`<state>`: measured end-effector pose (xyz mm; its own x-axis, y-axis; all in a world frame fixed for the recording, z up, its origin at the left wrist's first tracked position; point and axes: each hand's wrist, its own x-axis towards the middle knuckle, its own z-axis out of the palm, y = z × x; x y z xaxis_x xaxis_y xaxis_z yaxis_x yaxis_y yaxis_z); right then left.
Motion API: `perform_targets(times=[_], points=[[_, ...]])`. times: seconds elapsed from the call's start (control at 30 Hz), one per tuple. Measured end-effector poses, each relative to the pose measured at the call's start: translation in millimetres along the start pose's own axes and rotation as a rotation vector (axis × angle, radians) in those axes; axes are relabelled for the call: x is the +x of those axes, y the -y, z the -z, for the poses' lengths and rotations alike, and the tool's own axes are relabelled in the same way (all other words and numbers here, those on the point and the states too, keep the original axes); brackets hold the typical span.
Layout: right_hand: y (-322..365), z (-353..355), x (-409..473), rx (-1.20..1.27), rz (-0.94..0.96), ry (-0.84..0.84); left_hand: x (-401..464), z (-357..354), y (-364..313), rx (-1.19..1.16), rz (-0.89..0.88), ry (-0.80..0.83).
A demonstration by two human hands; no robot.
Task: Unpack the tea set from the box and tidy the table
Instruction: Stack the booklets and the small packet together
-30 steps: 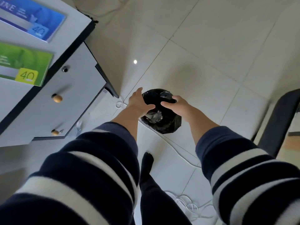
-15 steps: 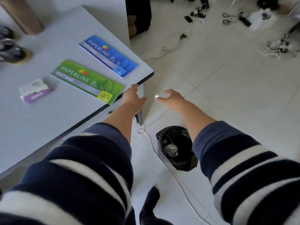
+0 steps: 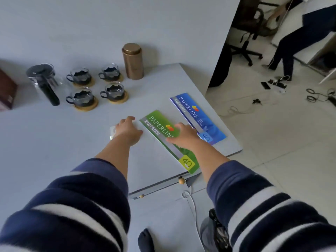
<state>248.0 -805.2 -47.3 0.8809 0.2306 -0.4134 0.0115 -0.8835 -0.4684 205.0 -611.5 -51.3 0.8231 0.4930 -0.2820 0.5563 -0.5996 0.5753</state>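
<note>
On the grey table (image 3: 54, 142) stands the tea set: a glass teapot (image 3: 42, 79) with a dark infuser and several glass cups on wooden coasters (image 3: 81, 98). A bronze canister (image 3: 132, 60) stands behind them. The brown box (image 3: 6, 91) is cut off by the left edge. My left hand (image 3: 127, 131) lies palm down over a small white tissue pack (image 3: 112, 130), hiding most of it. My right hand (image 3: 183, 137) is spread flat over the green booklet (image 3: 158, 126). A blue booklet (image 3: 198, 117) lies to its right.
The table's right corner ends just past the blue booklet. Below the front edge are drawer knobs (image 3: 181, 180), a white cable (image 3: 191, 200) and a black-bagged bin (image 3: 217, 231) on the floor. A person (image 3: 300, 39), an office chair (image 3: 249, 42) and loose cables occupy the far right.
My view rose from the floor bin to the tabletop. Both hands moved up from the bin, past the table corner, onto the tissue pack and the green booklet.
</note>
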Motion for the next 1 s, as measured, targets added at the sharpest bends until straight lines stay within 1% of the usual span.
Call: perform_targets(times=[0.13,0.2,0.3,0.37,0.4,0.47,0.57,0.67,0.73,0.8,0.9,0.97,1.0], points=[[19,-28,23,-0.160,0.002,-0.046,20,7,41,0.210,0.040,0.111],[23,-38,31,-0.222,-0.015,-0.084,26,7,51,0.245,0.056,0.147],[28,-42,39,-0.203,-0.049,-0.177,31,11,54,0.299,0.057,0.088],[31,-39,45,-0.186,-0.055,-0.188,35,13,50,0.343,0.067,0.046],[32,-37,48,-0.188,-0.061,-0.176,38,13,47,0.339,0.101,0.032],[33,-33,53,-0.199,-0.077,-0.138,43,11,37,0.208,0.217,0.026],[35,-28,60,-0.169,-0.086,-0.104,57,7,14,-0.176,0.347,0.066],[42,-25,71,-0.069,-0.061,-0.120,69,3,-16,-0.617,0.347,0.147],[50,-18,81,0.021,0.003,-0.126,77,-2,-39,-0.842,0.346,0.221],[57,-6,91,0.094,0.076,-0.130,87,-8,-60,-0.911,0.345,0.187],[57,15,115,0.222,0.163,-0.053,108,-14,-78,-0.853,0.321,0.045],[49,33,132,0.326,0.164,-0.006,125,-19,-84,-0.784,0.314,-0.020],[43,42,141,0.352,0.138,-0.022,131,-21,-87,-0.769,0.313,-0.048]])
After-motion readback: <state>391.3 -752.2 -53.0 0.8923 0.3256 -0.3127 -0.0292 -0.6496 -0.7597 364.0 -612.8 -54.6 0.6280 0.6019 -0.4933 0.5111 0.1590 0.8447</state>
